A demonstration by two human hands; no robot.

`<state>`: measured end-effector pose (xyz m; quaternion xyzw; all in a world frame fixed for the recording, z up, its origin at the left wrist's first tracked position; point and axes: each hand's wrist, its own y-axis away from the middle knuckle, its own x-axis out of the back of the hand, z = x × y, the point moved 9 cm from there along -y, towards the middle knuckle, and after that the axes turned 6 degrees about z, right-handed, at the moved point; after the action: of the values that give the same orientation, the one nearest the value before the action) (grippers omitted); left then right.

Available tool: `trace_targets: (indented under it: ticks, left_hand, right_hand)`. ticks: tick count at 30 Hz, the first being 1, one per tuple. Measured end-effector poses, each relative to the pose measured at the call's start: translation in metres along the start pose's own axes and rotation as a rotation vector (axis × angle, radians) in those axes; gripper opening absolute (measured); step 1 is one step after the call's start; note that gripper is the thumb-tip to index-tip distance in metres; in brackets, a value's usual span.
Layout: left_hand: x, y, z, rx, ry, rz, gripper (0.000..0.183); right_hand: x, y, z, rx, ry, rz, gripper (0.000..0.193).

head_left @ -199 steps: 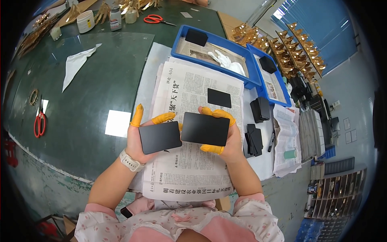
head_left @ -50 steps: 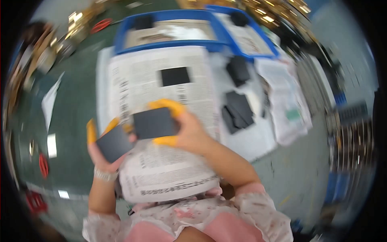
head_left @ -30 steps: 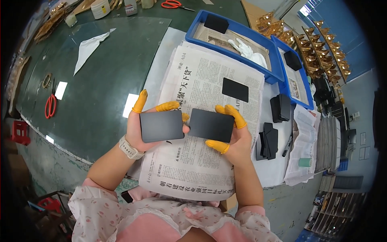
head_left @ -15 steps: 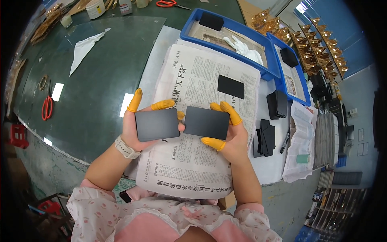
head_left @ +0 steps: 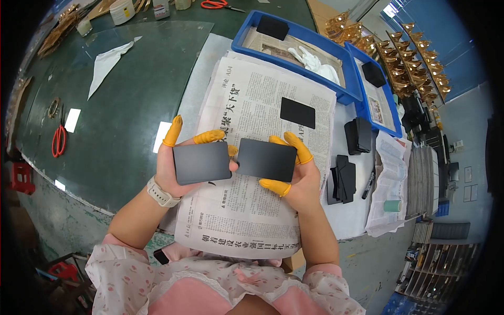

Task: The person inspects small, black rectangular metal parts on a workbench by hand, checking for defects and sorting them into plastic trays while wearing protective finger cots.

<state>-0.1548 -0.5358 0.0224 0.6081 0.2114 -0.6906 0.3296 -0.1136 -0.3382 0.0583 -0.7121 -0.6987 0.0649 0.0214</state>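
Note:
My left hand point(head_left: 167, 167), with yellow finger cots on several fingers and a pale watch at the wrist, holds a dark rectangular card point(head_left: 202, 163) from beneath. My right hand point(head_left: 304, 181), also in yellow finger cots, grips a second dark card point(head_left: 266, 160) along its right side. The two cards lie side by side, nearly level, with a small gap where left fingertips show. Both are over a newspaper sheet point(head_left: 252, 215). Another black card point(head_left: 297, 113) rests flat on the newspaper beyond my right hand.
Right of the newspaper lie a black card stack point(head_left: 358, 135), fanned cards point(head_left: 344, 178) and a marker point(head_left: 368, 185). Blue trays point(head_left: 346, 98) at the back hold black stacks and white gloves point(head_left: 315, 64). Red-handled scissors point(head_left: 59, 140) and a white cloth point(head_left: 107, 65) are on the left.
The right card is tipped slightly, its face now showing a lighter sheen toward the upper left. Both hands keep their hold, and the whole view has shifted a little.

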Motion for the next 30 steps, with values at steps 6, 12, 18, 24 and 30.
trace_targets:
  ticks: [6, 12, 18, 24, 30]
  left_hand:
    - [0.002, 0.001, -0.002, 0.004, 0.024, 0.074, 0.090]
    - [0.004, 0.004, 0.000, -0.014, 0.052, 0.113, 0.090]
    - [0.001, 0.001, -0.001, 0.010, 0.025, 0.070, 0.091]
    - [-0.004, 0.001, -0.008, 0.058, -0.014, 0.007, 0.091]
    - [0.010, 0.002, 0.003, -0.076, -0.072, 0.135, 0.085]
  right_hand:
    - [0.001, 0.001, 0.000, -0.001, -0.014, -0.007, 0.101]
    - [-0.002, 0.001, -0.001, -0.007, -0.004, -0.015, 0.101]
    - [0.001, 0.001, -0.002, 0.017, -0.018, -0.006, 0.102]
    - [0.017, -0.002, -0.011, -0.012, 0.020, 0.107, 0.103]
    - [0.138, 0.039, -0.042, 0.175, 0.874, 0.686, 0.089]
